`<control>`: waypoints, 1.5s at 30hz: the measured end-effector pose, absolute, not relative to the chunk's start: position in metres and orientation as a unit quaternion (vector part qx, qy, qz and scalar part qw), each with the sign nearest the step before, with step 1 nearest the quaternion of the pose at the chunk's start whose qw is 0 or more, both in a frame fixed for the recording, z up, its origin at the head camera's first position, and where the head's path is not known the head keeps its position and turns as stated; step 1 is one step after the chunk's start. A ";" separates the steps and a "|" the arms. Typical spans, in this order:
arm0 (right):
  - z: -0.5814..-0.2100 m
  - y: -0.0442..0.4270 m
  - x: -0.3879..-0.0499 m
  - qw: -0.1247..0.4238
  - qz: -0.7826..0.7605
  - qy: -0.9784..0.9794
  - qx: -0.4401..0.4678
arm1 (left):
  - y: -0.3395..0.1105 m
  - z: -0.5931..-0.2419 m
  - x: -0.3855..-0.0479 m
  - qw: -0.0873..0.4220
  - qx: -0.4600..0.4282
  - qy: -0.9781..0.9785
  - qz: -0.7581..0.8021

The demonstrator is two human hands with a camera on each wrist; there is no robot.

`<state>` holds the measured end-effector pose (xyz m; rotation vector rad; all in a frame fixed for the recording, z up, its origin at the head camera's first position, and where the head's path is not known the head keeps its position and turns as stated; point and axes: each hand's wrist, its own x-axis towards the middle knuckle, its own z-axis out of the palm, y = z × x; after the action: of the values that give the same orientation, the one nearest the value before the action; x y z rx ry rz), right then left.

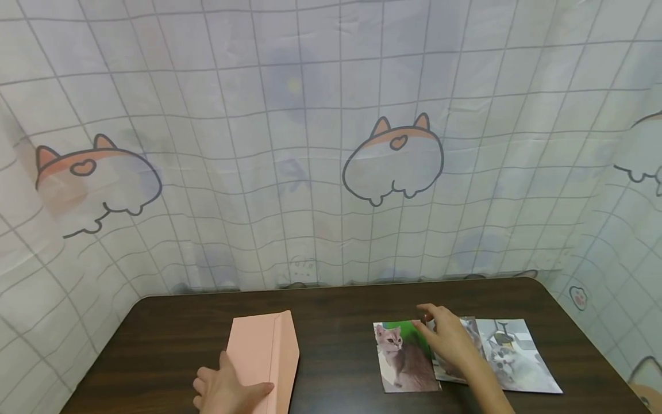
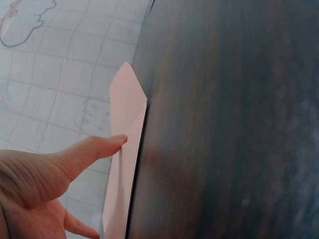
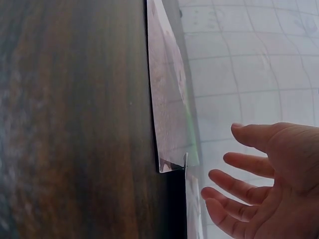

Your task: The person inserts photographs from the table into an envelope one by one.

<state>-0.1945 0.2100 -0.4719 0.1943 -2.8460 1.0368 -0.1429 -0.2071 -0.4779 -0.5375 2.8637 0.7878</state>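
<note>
We rest our left hand (image 1: 223, 388), fingers spread, on a pink rectangular paper folder (image 1: 254, 344); our right hand (image 1: 449, 339), fingers parted, hovers over rectangular cat-photo cards (image 1: 405, 363), likely light, bendable, best edge-held.

The left hand (image 1: 223, 390) is showing bare, fine creases (image 2: 22, 175) lining its thumb base (image 2: 47, 183); the right hand (image 1: 447, 338) and forearm (image 1: 486, 382) are showing bare.

A pale pink paper envelope (image 1: 254, 348) is laid lengthwise on a dark wood-grained bench (image 1: 336, 345), its flap unfolded along the right side. Well apart to its right, a row is formed, face up, by a pinkish-brown cat photo (image 1: 403, 362) with green at its top, a partly hidden middle photo (image 1: 446, 371), and a pale grey-and-white cat photo (image 1: 522, 362).
</note>
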 end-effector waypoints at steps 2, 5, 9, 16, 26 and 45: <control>-0.472 0.210 -0.195 0.048 0.344 -0.936 0.065 | -0.208 -0.479 -0.143 0.062 -0.188 0.945 0.261; -0.473 0.209 -0.196 0.043 0.347 -0.935 0.066 | -0.209 -0.479 -0.144 0.063 -0.198 0.943 0.262; -0.474 0.210 -0.197 0.039 0.345 -0.935 0.068 | -0.208 -0.477 -0.143 0.060 -0.205 0.941 0.264; -0.476 0.213 -0.199 0.029 0.342 -0.937 0.070 | -0.207 -0.478 -0.142 0.042 -0.208 0.937 0.276; -0.478 0.217 -0.199 0.022 0.358 -0.931 0.069 | -0.210 -0.478 -0.141 0.013 -0.169 0.937 0.305; -0.480 0.217 -0.202 0.016 0.350 -0.935 0.062 | -0.207 -0.472 -0.146 -0.005 -0.142 0.941 0.308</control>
<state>-0.2016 0.2169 -0.4800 0.1938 -2.9073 1.0876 -0.1463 -0.2069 -0.4718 -0.4471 2.9658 0.9701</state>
